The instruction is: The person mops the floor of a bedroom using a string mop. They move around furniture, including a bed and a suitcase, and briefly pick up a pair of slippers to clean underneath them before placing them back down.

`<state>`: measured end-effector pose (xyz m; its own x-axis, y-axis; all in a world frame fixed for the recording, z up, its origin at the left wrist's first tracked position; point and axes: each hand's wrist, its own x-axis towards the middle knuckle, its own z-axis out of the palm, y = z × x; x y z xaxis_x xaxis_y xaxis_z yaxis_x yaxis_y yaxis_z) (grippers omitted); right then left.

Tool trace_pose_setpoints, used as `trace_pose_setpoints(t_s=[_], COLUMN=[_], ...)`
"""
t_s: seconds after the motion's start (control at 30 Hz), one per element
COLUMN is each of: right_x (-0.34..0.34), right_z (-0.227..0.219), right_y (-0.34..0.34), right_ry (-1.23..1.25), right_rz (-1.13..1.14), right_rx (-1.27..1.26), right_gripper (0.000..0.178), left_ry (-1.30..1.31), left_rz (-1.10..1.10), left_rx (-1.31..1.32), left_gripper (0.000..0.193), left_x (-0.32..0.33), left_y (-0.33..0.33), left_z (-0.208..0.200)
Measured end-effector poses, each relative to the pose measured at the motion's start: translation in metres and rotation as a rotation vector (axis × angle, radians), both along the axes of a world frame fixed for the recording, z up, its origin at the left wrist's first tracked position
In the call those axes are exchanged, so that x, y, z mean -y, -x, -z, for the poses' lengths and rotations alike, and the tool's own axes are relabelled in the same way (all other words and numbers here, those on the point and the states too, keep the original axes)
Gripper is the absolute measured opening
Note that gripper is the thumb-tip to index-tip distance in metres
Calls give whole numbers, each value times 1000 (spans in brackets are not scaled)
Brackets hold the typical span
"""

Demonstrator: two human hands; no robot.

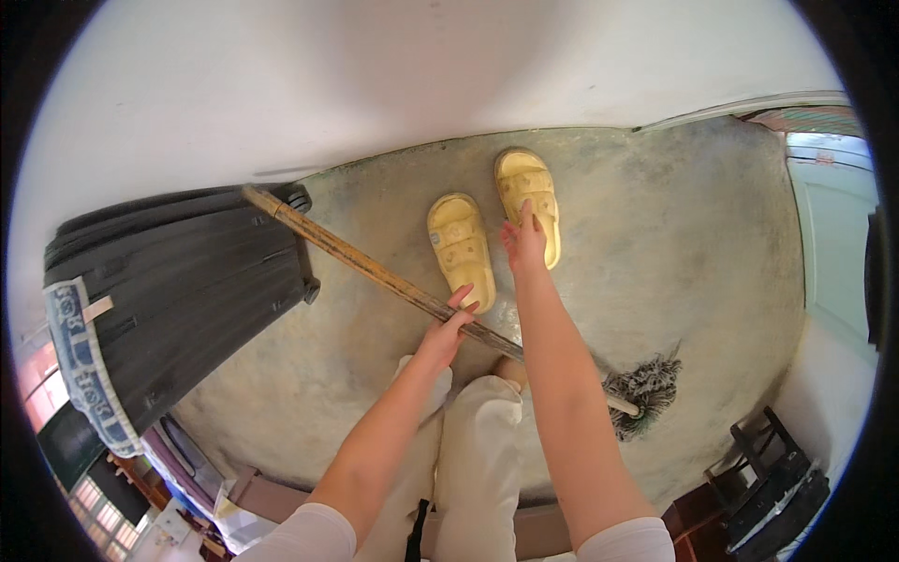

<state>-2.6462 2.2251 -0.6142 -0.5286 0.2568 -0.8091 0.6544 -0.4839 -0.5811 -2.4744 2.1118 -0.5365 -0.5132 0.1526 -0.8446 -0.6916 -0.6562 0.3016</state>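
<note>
A mop with a worn wooden handle [365, 268] slants from the upper left to the lower right, in front of my legs. Its grey string head [648, 393] rests on the floor, beyond my right forearm. My left hand [448, 335] is closed around the handle near its middle. Stretched forward, my right hand [526, 242] has its fingers apart and holds nothing. It appears over the right yellow slipper [524, 173]; whether it touches it I cannot tell. The left yellow slipper [459, 239] lies just beyond the handle, ahead of my left hand.
A black suitcase [187, 272] stands at the left, with a blue and white patterned cloth [89, 365] over its edge. A white wall [393, 84] rises ahead. At the lower right is a black stool [763, 450]; a pale green door [832, 234] stands at the right.
</note>
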Motion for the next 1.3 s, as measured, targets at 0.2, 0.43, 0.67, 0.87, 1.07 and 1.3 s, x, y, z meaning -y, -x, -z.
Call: trace_pose_setpoints(t_s=[0.2, 0.43, 0.67, 0.87, 1.07, 1.3], right_x=[-19, 36, 35, -45, -117, -100], right_z=[62, -28, 17, 20, 15, -116], right_y=[-3, -64, -73, -10, 55, -76], right_ry=[-172, 167, 76, 73, 64, -547], right_rz=[-6, 86, 332, 359, 136, -485], right_rx=[10, 303, 31, -104, -84, -208], right_gripper=[29, 43, 29, 24, 48, 41], left_ry=[86, 155, 121, -47, -2, 75], left_rz=[43, -63, -147, -44, 189, 305], left_rx=[-117, -93, -50, -10, 20, 5], left_gripper=[72, 74, 58, 26, 18, 10], left_x=[-9, -1, -7, -1, -1, -28], left_y=[15, 1, 4, 7, 15, 9], left_z=[22, 48, 53, 24, -1, -103])
